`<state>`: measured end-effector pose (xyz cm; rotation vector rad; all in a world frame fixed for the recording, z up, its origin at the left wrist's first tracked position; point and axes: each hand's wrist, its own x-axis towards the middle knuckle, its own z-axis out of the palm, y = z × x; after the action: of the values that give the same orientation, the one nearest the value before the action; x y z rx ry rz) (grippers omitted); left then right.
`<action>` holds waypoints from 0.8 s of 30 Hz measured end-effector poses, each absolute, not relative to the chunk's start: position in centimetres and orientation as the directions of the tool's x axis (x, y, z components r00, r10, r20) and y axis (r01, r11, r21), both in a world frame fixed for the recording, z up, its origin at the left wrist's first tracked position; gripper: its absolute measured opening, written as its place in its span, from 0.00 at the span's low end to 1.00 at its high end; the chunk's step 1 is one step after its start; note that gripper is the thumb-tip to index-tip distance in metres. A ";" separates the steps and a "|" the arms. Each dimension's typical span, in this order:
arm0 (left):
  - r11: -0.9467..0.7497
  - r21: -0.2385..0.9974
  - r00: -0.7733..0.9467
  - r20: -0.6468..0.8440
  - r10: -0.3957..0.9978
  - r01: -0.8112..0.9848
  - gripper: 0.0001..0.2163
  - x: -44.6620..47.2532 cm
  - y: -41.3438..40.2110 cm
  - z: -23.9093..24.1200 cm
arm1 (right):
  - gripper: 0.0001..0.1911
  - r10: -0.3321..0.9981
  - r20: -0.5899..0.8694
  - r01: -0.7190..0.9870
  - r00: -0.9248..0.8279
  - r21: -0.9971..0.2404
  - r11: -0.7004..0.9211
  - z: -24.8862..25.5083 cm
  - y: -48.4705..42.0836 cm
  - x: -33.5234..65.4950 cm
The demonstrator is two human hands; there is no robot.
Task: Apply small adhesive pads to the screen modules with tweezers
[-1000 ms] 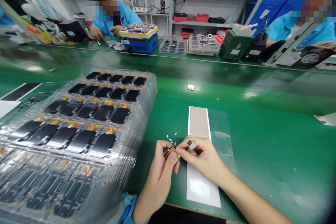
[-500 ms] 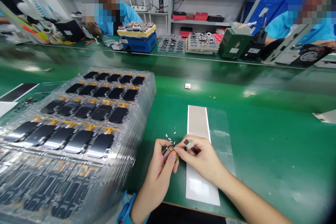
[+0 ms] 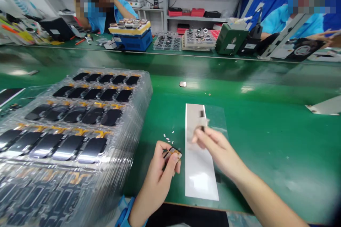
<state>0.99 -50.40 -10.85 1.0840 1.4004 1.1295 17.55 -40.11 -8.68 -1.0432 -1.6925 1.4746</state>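
Note:
My left hand [image 3: 162,177] pinches a small display module [image 3: 172,154] with a black edge, a pale back and an orange flex cable. My right hand [image 3: 213,145] is over a long adhesive strip sheet [image 3: 201,184], grey-brown at its far part and white at the near end. Its thumb and fingers are closed together. A blurred small thing with dark and whitish parts [image 3: 201,114] shows at these fingers; I cannot make out what it is. Several tiny white pieces [image 3: 167,139] lie on the green mat just beyond my left hand.
Stacked clear trays [image 3: 144,88] of black display screens fill the left side. A small module [image 3: 182,84] lies further back on the green mat [image 3: 266,149]. Across the bench are a blue box [image 3: 133,39], clear part trays [image 3: 167,40], a green box [image 3: 229,39] and two co-workers.
My right hand has moved away from the module, right and up over the strip sheet. My left hand keeps hold of the module. The co-worker at the back left has raised both hands.

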 end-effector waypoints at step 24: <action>-0.379 0.517 0.406 0.065 0.912 0.767 0.16 4.2 -49.7 -10.1 | 0.13 0.989 -0.127 -0.128 -0.074 -0.982 -0.136 -12.6 -43.0 20.0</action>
<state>4.21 -49.66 -10.09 2.2600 1.4384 0.4812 20.01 -42.96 -12.64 -1.1720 -1.0915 1.4150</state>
